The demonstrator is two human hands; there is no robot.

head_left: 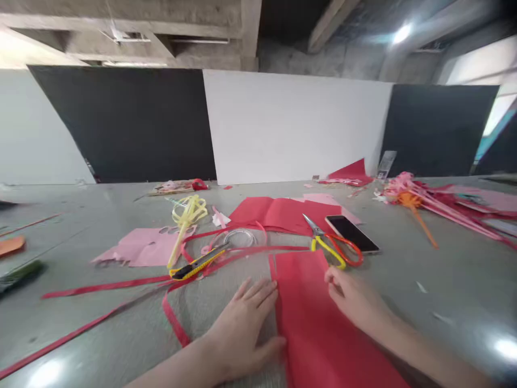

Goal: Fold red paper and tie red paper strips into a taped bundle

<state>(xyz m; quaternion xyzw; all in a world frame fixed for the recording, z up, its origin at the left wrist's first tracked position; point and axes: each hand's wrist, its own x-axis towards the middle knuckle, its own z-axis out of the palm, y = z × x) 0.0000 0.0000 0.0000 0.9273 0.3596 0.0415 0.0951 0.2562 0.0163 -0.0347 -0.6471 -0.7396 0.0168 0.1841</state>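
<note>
A long red sheet (311, 312), paper or thin felt, lies on the grey table, running toward me. My left hand (252, 328) rests flat at its left edge, fingers stretched out and fingertips touching the border. A narrow red strip lies along that same edge. At the sheet's upper right edge, my right hand (343, 288) has its fingers curled in a pinch on the border. Just beyond the sheet are scissors (329, 240) with one yellow and one red handle. A yellow and black utility knife (200, 262) lies to the left, over red strips (109, 283).
A phone (353, 233) lies beside the scissors. Behind are folded red sheets (278, 214), pink sheets (141, 245), a yellow ribbon loop (189, 215) and a clear coil (241, 237). Pink and red strips with an orange flower-like piece (410, 199) are at right. White and black panels stand behind.
</note>
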